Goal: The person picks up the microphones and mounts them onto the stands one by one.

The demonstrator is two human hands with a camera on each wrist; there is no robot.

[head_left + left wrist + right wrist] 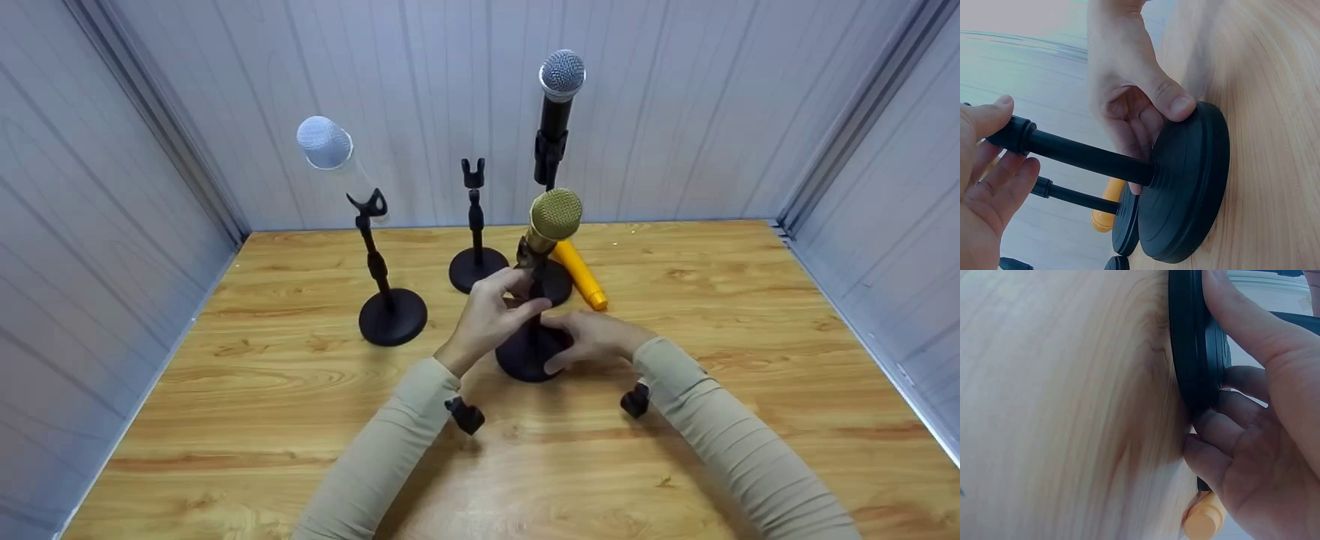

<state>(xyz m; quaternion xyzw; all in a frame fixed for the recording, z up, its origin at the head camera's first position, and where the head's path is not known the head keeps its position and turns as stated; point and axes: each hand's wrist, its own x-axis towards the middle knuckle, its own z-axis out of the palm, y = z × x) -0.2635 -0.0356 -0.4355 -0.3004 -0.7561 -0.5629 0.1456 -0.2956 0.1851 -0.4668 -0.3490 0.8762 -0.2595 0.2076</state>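
Note:
A gold-headed microphone (556, 214) sits in the clip of a black microphone stand (523, 360) in front of me. My left hand (491, 315) holds the stand's pole just below the clip, thumb and fingers around the collar (1013, 135). Lower down, my right hand (596, 339) grips the round base (1185, 185) at its right edge. Its thumb lies on top of the base, with the other fingers by the rim (1193, 354). Whether the base rests fully on the table cannot be told.
Behind stands a silver-headed black microphone (559, 82) on its stand, an orange microphone handle-like cylinder (581, 274) beside it. A stand with an empty clip (478, 259) is at the back middle. Further left, a white microphone (326, 142) tilts in another stand (391, 315). Pale panels enclose the wooden table (247, 420).

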